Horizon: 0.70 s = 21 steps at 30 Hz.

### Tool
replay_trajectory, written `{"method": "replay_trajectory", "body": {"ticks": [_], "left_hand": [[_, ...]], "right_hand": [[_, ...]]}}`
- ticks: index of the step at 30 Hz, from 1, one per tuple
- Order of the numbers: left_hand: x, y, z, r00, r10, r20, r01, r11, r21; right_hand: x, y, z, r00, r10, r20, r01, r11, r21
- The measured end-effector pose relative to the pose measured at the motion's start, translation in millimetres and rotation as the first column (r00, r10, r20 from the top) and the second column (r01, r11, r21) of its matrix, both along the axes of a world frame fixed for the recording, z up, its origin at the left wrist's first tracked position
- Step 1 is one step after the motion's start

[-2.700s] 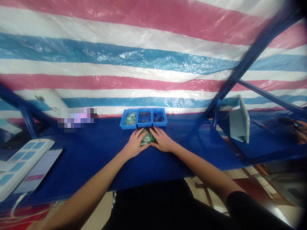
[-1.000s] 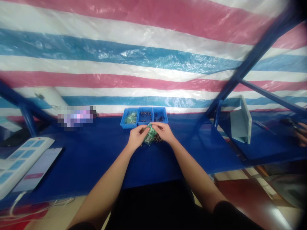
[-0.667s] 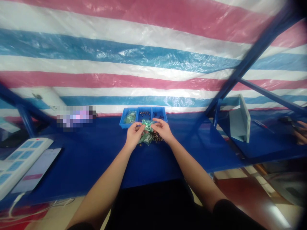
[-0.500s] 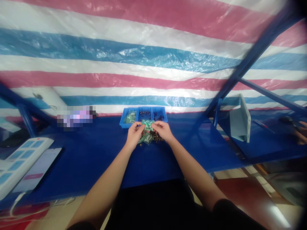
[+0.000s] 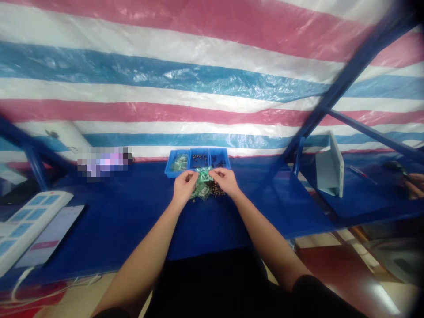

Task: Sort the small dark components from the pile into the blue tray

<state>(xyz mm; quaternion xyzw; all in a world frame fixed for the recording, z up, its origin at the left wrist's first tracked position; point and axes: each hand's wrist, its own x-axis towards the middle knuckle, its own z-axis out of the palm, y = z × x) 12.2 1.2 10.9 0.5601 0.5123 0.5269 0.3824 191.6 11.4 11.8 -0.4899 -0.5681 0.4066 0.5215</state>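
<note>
Between my hands is a small, shiny green circuit board [image 5: 204, 173], held above a pile on the blue table. My left hand [image 5: 183, 189] is closed, its thumb and fingertips pinching the board's left edge. The fingers of my right hand [image 5: 227, 181] are closed on the right edge. Just below lies a pile of similar green boards [image 5: 202, 191], some with a plastic-like gloss. Beside it, under my right hand, is a heap of small brass-and-black parts [image 5: 217, 190]. Finer detail on the board is blurred.
Behind my hands stand three blue bins: a left bin [image 5: 167, 169] with green pieces, a middle bin [image 5: 199, 150] and a right bin [image 5: 226, 154] with small dark parts. A power strip [image 5: 31, 221] and phone [image 5: 53, 236] lie left. Right are a tablet [image 5: 337, 163] and another person's hand [image 5: 414, 187].
My left hand has shifted slightly left and down. The green board has dropped a little and its tilt looks changed. My right hand stays nearly in place.
</note>
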Motion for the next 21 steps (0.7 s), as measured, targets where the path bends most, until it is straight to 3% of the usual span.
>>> {"method": "replay_trajectory", "body": {"ticks": [16, 21], "left_hand": [[1.2, 1.6, -1.6, 1.000, 0.015, 0.025, -0.015, 1.000, -0.014], [5.5, -0.3, 0.6, 0.993, 0.003, 0.122, -0.002, 1.000, -0.008]], "right_hand": [[4.5, 6.0, -7.7, 1.000, 0.020, 0.001, -0.020, 0.999, 0.041], [2.9, 4.9, -6.7, 0.989, 0.092, -0.116, -0.100, 0.993, -0.059]]}}
